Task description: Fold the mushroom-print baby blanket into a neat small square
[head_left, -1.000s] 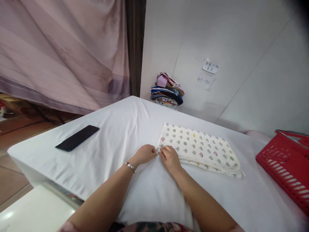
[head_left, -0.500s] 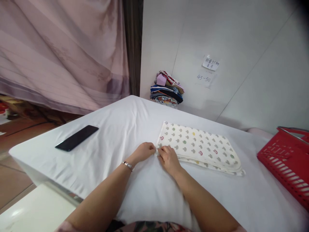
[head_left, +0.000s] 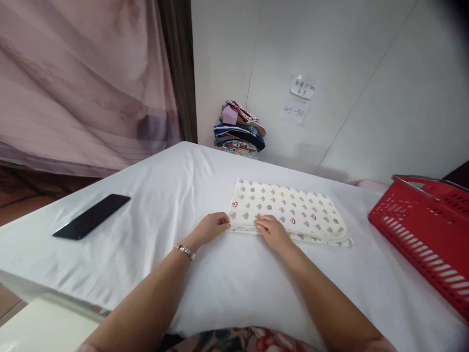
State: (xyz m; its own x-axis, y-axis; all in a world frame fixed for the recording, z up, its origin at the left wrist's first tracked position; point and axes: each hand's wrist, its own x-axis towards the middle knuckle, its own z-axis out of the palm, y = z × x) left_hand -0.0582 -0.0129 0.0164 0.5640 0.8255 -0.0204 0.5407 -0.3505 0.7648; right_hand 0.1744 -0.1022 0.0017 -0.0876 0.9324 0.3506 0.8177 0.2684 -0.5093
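Note:
A folded cream cloth [head_left: 284, 208] printed with small grey, red, green and yellow mushrooms lies flat on the white-covered table [head_left: 227, 293]. Its layers show along the near edge. My left hand [head_left: 210, 228], with a bracelet on the wrist, pinches the cloth's near left corner. Farther right along the same edge, my right hand [head_left: 274, 232] has its thumb and fingertips closed on the cloth's layers. The fingertips of both hands are partly hidden.
A black phone [head_left: 91, 216] lies on the left of the table. To the right stands a red plastic basket [head_left: 421, 239]. A stack of folded clothes [head_left: 240, 129] sits at the far edge, by a wall with paper notes [head_left: 301, 90]. A pink curtain [head_left: 84, 88] hangs at left.
My right hand has slid rightward along the cloth's near edge, away from my left hand, which stays at the corner. The view has shifted to the right.

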